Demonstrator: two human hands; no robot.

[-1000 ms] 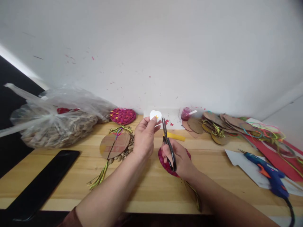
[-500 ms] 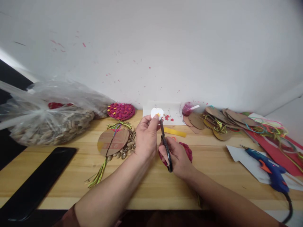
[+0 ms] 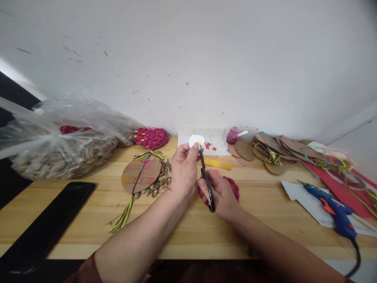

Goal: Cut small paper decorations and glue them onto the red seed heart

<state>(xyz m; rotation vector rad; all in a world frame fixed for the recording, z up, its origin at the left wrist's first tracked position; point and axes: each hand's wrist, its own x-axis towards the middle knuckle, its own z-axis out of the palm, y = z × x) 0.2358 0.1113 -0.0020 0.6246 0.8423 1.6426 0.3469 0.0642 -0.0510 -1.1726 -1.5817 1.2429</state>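
Clear plastic bag of brown pieces (image 3: 67, 147) is cut off at left. Left hand (image 3: 185, 167) pinches small white paper disc (image 3: 194, 138), yellow star (image 3: 198, 142) partly covered. Right hand (image 3: 223, 194) grips black-handled scissors (image 3: 207, 185) beside it, obscuring round magenta piece (image 3: 234, 189). Blue glue gun (image 3: 338, 214) lies apart.

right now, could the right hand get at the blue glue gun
Probably yes: nothing appears to block the way, and the glue gun lies uncovered, partly over white paper. But the right hand holds scissors, so it would likely have to free itself first.
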